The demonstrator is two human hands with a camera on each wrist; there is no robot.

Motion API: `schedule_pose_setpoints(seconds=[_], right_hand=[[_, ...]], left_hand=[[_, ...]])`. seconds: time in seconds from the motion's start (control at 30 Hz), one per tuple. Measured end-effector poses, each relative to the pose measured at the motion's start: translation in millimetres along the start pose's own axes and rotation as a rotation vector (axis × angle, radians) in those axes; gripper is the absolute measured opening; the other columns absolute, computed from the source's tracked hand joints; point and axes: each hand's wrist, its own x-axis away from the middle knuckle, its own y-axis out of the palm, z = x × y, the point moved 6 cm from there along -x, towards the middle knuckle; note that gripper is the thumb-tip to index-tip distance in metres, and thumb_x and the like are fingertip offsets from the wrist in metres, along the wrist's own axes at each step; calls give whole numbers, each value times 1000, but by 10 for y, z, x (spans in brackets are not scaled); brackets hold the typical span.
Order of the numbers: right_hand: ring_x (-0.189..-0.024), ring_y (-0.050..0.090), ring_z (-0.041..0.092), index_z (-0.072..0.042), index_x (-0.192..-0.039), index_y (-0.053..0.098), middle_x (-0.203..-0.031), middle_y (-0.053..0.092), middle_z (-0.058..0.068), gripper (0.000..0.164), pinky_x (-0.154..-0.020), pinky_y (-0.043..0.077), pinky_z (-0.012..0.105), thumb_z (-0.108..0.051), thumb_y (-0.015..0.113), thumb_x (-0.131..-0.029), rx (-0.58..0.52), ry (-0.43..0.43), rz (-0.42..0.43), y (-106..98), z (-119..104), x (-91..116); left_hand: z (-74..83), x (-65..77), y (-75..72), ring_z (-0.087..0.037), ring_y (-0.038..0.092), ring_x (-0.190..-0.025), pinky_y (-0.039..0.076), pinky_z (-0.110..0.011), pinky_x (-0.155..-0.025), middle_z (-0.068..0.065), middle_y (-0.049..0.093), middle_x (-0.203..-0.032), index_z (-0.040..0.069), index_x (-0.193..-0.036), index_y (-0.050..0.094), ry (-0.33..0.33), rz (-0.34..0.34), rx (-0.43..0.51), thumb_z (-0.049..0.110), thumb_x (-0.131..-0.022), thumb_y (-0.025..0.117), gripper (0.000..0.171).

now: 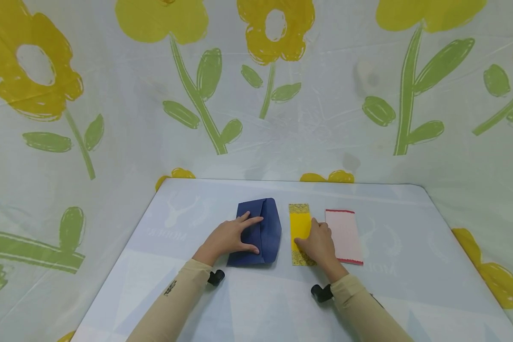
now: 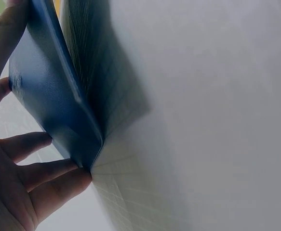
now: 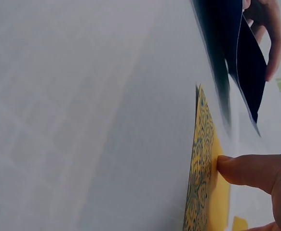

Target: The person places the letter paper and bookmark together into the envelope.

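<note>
nearest, two tan sleeves (image 1: 171, 294) reach in over the white surface (image 1: 269, 304). beyond them, the right hand (image 1: 320, 241) is about midway between the surface's left and right edges, its thumb on the yellow paper (image 1: 299, 228), index finger by that piece's right side; i cannot tell whether they pinch it. the left hand (image 1: 231, 235), thumb and fingers spread wide, rests on the blue envelope (image 1: 253, 234), nearer the left edge. the pink paper (image 1: 343, 235) lies toward the right edge, untouched as far as i see. i judge the work barely begun: flap (image 1: 272, 228) opened out, three pieces lying apart, closing the flap undone. farthest, flowered fabric (image 1: 325, 133) rises behind the far edge.
</note>
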Motion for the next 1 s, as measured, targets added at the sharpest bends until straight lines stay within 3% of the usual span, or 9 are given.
schedule_pose_setpoints(seconds=[1.0], right_hand=[[-109, 50, 38, 3, -153, 38, -129, 46, 30, 84, -101, 48, 54, -26, 80, -87, -42, -21, -61, -30, 0, -38]], left_hand=[[-3, 5, 7, -42, 55, -132, 49, -54, -102, -13, 36, -162, 44, -155, 40, -4, 6, 4, 78, -70, 72, 96]])
